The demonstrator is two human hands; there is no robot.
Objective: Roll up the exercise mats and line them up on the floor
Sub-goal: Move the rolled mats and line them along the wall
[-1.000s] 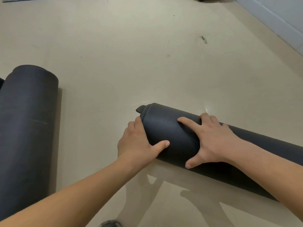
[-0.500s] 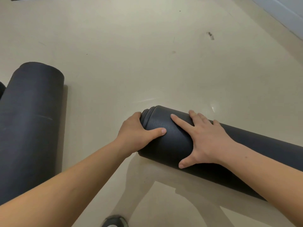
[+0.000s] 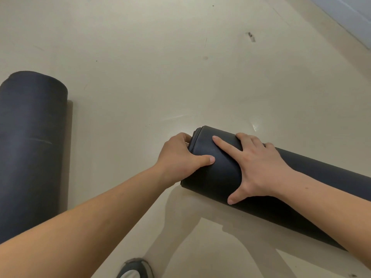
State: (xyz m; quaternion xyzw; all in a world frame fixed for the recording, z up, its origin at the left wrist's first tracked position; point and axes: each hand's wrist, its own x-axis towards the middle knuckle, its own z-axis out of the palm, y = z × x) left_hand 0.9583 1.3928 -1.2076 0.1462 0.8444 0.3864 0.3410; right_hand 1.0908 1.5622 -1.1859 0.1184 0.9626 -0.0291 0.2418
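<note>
left hand: wraps the left end of the rolled mat. Thumb lies over the top, fingers go round the end face and are mostly hidden.
right hand: flat and splayed across the top of the same roll, just right of the left thumb. Fingers straight, thumb down the near side. Pressing, not gripping.
rolled mat: on the floor, running diagonally from centre to near right. Inner layers poke out a little at the left end.
second roll: at the left, well apart and on a different angle, so not lined up yet.
step (my read): squaring the end and tightening before alignment.
how: load the roll with the right palm so it can't unwind. Push the end face in with the left until the layers sit flush. Then pivot the roll parallel to the second roll rather than lifting it.
risk: the outer flap edge isn't visible. Ease off and it may spring open.
rest: shoe at the near edge, wall far right.
</note>
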